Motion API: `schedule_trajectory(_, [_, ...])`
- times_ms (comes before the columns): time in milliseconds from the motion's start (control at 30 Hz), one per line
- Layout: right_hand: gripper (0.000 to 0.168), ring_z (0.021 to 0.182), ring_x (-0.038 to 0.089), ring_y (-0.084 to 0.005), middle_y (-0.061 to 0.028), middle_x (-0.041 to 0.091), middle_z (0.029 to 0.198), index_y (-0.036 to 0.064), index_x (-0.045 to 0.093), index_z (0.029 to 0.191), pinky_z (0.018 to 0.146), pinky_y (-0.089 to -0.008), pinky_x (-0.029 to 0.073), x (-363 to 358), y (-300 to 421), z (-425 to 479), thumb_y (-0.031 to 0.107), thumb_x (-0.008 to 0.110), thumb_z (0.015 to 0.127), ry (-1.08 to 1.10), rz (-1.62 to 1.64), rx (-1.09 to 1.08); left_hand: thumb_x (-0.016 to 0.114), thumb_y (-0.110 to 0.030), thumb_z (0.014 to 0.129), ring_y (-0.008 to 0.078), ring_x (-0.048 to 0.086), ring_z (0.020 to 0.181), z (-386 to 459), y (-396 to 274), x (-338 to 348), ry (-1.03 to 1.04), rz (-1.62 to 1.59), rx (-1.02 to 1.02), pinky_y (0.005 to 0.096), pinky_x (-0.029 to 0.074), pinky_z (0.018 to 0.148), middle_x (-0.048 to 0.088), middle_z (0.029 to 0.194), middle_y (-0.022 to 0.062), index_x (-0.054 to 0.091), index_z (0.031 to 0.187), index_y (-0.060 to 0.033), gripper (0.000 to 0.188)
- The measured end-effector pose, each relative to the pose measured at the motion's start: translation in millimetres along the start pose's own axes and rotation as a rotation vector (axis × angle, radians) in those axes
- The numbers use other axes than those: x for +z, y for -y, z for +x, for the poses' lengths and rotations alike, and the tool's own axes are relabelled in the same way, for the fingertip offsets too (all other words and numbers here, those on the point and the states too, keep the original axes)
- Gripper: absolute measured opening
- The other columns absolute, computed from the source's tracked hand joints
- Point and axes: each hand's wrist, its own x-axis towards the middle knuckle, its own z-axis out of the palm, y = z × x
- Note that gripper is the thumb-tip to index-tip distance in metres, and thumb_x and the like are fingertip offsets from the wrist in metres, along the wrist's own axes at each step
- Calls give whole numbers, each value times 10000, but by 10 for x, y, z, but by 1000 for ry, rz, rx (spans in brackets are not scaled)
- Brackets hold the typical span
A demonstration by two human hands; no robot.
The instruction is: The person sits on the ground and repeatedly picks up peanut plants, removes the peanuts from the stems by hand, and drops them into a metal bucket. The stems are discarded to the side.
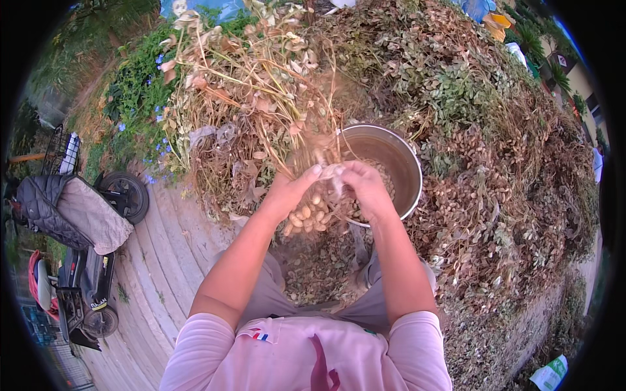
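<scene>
My left hand (289, 194) grips a bunch of dried peanut plants (274, 93) by the root end, and the stems and leaves fan out away from me. A cluster of peanuts in the shell (308, 215) hangs from the roots below that hand. Between my two hands stretches a pale, thin strip (330, 172), probably plastic film, blurred in part. The fingers of my right hand (366, 188) pinch its right end, and my left thumb touches its other end. Under and beside my right hand stands a metal bucket (386, 141) with loose peanuts in its bottom.
A large heap of pulled peanut plants (469, 132) spreads behind and right of the bucket. Leaf litter (318, 271) covers the ground between my legs. At left, an electric scooter (88, 273) with a quilted cover (93, 215) stands on ridged paving (156, 273). Blue-flowered plants (139, 102) grow beyond.
</scene>
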Motion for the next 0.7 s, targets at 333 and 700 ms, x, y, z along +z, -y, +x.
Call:
schedule_trajectory(333, [304, 625, 645, -181, -86, 632, 764, -10, 584, 1020, 531, -280, 575, -365, 5, 62, 244, 421, 991, -113, 558, 81, 603, -11, 871, 158, 615, 636, 166, -63, -238, -320, -313, -183, 266, 567, 540, 619, 797, 101, 555, 1006, 5, 144])
schedule_trajectory(700, [213, 583, 610, -134, -90, 647, 736, -25, 603, 1005, 512, -257, 507, 130, -96, -3, 152, 502, 946, 212, 192, 166, 760, -283, 796, 167, 656, 768, 12, -58, -82, 90, -454, -254, 289, 561, 652, 665, 945, 97, 573, 1119, 13, 476])
